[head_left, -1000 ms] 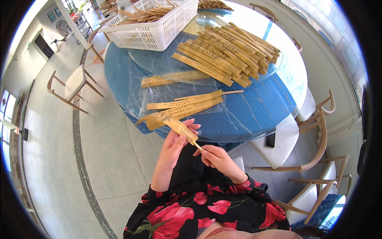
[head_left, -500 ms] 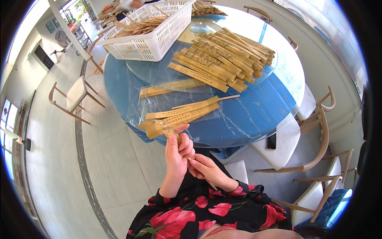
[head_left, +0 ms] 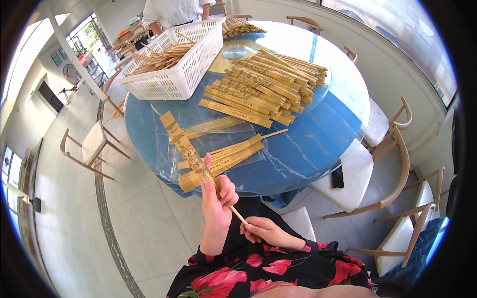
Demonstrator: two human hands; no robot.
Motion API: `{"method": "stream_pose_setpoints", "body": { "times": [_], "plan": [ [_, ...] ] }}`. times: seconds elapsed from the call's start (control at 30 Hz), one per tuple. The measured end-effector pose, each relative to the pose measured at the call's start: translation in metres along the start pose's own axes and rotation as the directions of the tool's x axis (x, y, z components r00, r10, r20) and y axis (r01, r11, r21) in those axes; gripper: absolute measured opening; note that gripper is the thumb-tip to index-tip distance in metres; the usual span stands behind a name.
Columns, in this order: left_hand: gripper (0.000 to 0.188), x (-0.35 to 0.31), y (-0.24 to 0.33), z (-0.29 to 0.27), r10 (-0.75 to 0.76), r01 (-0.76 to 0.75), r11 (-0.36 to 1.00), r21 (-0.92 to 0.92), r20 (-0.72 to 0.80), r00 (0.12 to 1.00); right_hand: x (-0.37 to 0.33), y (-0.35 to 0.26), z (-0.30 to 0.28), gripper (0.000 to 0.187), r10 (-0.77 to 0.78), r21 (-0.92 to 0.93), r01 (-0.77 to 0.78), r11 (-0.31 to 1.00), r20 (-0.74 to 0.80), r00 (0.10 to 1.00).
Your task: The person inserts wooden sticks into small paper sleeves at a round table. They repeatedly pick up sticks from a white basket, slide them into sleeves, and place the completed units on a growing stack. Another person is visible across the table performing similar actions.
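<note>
My left hand [head_left: 217,201] is closed around a long gold-brown printed paper chopstick sleeve [head_left: 185,148], which slants up and left over the table's near edge. From the sleeve's lower end comes a pale wooden chopstick [head_left: 239,215]; whether it is one or a pair I cannot tell. My right hand [head_left: 268,232] pinches the chopstick's lower end, below and right of my left hand. Just beyond, several flat paper sleeves [head_left: 226,160] lie on clear plastic, with a thin wooden stick [head_left: 276,133] poking out to their right.
A large heap of paper sleeves [head_left: 263,89] covers the round table's [head_left: 318,149] glass turntable. A white plastic basket [head_left: 181,82] of wooden chopsticks stands at far left. Behind it is a person in white [head_left: 179,11]. Chairs surround the table; a phone [head_left: 338,177] rests on one seat.
The paper sleeve now points up and left, showing its full length. My right hand has moved down and right, away from my left, exposing the chopstick between them. The head view has shifted.
</note>
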State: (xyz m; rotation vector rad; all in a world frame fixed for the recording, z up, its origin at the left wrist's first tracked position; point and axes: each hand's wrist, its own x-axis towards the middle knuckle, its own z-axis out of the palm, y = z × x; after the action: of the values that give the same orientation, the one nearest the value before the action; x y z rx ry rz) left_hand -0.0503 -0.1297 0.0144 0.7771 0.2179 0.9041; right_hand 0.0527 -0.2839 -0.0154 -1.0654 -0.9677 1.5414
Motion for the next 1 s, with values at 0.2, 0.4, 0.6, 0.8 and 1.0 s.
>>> {"method": "stream_pose_setpoints", "body": {
  "times": [0.2,0.4,0.6,0.8,1.0],
  "plan": [
    [0.059,-0.009,-0.017,-0.006,-0.097,0.096,0.994,-0.045,-0.021,0.995,0.01,-0.004,0.004,0.031,0.008,0.026,-0.005,1.0,-0.11,0.994],
    [0.056,-0.002,-0.005,-0.016,-0.031,0.024,0.997,-0.067,-0.118,0.993,0.006,0.009,-0.002,0.016,-0.103,-0.175,0.086,0.981,-0.09,0.991],
    [0.053,-0.014,-0.025,-0.006,-0.13,0.126,0.983,-0.134,-0.023,0.991,0.013,0.011,0.002,0.013,-0.182,-0.148,0.148,0.978,-0.25,0.951],
    [0.06,-0.023,-0.028,0.006,-0.085,0.086,0.996,0.007,-0.066,0.994,0.024,0.007,0.0,0.016,-0.243,-0.163,0.197,0.967,-0.337,0.91],
    [0.057,-0.023,-0.031,0.0,-0.067,0.07,0.997,0.046,-0.068,0.995,0.026,0.006,0.002,0.012,-0.225,-0.06,0.218,0.974,-0.323,0.919]
  ]
}}
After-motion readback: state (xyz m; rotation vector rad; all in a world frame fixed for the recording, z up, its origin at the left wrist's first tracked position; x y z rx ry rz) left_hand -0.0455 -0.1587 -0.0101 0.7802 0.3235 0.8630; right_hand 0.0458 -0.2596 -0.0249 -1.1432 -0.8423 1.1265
